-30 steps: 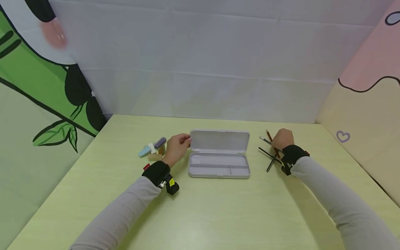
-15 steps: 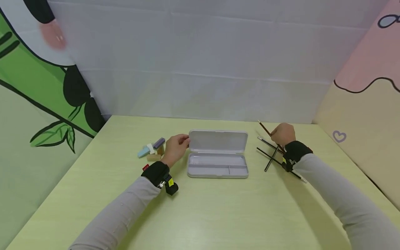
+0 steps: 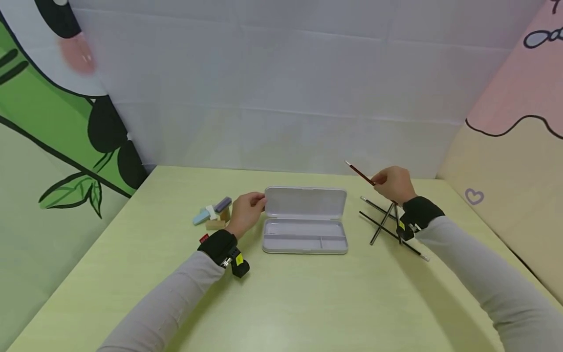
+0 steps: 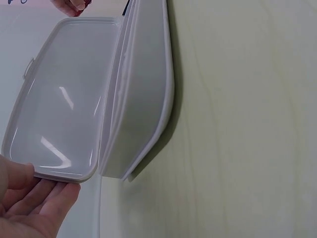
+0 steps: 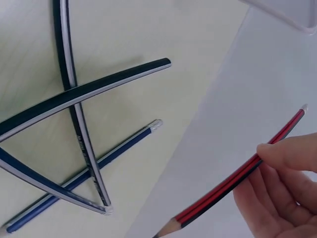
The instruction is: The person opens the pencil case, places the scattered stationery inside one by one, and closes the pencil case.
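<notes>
A white pencil case [image 3: 290, 244] lies with its lid raised at the middle of the table, its divided compartments bare. My left hand [image 3: 246, 211] pinches the left edge of the lid [image 4: 64, 99], thumb on one face and fingers behind. Over on the right, my right hand [image 3: 393, 183] holds a red-and-black pencil [image 5: 218, 191] between thumb and fingers, lifted off the table. Its sharpened tip points down-left in the right wrist view. Beneath that hand, several dark striped pencils lie crossed on the table, among them a blue one [image 5: 129, 145].
Several small blocks, one tan [image 3: 215, 225], one light blue [image 3: 201, 217] and one purple [image 3: 223, 204], lie in a cluster left of my left hand. A pale wall cloth [image 3: 281, 107] rises behind the table [image 3: 281, 303]; printed panels flank both sides.
The right hand has lifted the red-and-black pencil up from the crossed pencils, and its far end has swung leftward. The left hand keeps its hold on the lid.
</notes>
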`<action>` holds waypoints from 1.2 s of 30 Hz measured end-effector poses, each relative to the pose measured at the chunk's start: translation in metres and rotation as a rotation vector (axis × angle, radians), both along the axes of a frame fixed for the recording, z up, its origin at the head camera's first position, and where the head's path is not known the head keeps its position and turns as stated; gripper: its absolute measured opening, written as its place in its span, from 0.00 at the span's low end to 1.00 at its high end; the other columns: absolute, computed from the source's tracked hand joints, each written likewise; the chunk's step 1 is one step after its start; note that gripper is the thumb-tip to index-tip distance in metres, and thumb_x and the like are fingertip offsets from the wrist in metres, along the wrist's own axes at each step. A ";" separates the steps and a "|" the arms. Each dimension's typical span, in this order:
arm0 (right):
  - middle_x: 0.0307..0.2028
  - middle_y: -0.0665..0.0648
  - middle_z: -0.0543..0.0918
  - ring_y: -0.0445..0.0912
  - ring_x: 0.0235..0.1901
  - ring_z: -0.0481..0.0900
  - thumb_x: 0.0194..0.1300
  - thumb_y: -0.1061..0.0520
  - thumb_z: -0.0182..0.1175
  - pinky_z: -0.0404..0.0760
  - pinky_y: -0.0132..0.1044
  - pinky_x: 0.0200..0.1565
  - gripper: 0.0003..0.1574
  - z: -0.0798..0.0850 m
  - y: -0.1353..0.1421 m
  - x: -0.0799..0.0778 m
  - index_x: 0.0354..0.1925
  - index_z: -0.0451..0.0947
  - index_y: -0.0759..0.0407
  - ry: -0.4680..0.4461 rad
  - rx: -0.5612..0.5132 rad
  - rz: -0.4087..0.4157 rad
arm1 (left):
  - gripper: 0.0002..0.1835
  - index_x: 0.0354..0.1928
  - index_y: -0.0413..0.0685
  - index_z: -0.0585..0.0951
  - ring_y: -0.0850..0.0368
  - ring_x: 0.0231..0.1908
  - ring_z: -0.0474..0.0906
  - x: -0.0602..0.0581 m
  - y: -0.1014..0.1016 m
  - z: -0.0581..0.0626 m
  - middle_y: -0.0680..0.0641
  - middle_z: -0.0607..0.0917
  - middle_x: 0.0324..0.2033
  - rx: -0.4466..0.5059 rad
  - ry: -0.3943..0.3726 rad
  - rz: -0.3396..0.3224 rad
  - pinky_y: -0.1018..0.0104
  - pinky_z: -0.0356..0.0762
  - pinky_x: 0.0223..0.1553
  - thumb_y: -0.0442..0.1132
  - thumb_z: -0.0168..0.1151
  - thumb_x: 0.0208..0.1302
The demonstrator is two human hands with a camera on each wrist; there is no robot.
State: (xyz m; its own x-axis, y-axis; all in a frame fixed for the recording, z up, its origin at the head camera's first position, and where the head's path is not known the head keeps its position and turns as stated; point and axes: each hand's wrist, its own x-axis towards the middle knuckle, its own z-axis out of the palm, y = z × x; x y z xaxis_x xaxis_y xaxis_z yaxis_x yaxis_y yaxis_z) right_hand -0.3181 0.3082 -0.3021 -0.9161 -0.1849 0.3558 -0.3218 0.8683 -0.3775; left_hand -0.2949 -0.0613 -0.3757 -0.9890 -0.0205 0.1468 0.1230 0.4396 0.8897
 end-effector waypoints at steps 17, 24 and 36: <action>0.34 0.70 0.85 0.59 0.34 0.82 0.59 0.70 0.60 0.80 0.49 0.39 0.10 0.021 -0.030 0.015 0.40 0.83 0.72 0.075 0.014 0.158 | 0.15 0.53 0.37 0.80 0.44 0.47 0.85 0.005 0.001 0.005 0.35 0.85 0.48 -0.012 -0.003 0.008 0.58 0.83 0.50 0.37 0.55 0.70; 0.33 0.67 0.86 0.56 0.34 0.82 0.58 0.70 0.60 0.81 0.46 0.38 0.10 0.022 -0.043 0.020 0.39 0.84 0.69 0.086 0.014 0.206 | 0.15 0.53 0.38 0.79 0.45 0.47 0.85 0.009 0.003 0.007 0.36 0.85 0.49 -0.018 -0.016 0.015 0.58 0.83 0.51 0.38 0.55 0.70; 0.33 0.65 0.86 0.54 0.33 0.83 0.58 0.70 0.61 0.82 0.44 0.37 0.09 0.024 -0.058 0.030 0.38 0.84 0.68 0.075 0.018 0.268 | 0.15 0.54 0.38 0.79 0.44 0.48 0.84 0.011 0.006 0.011 0.36 0.84 0.49 -0.007 -0.028 0.007 0.57 0.82 0.52 0.37 0.54 0.71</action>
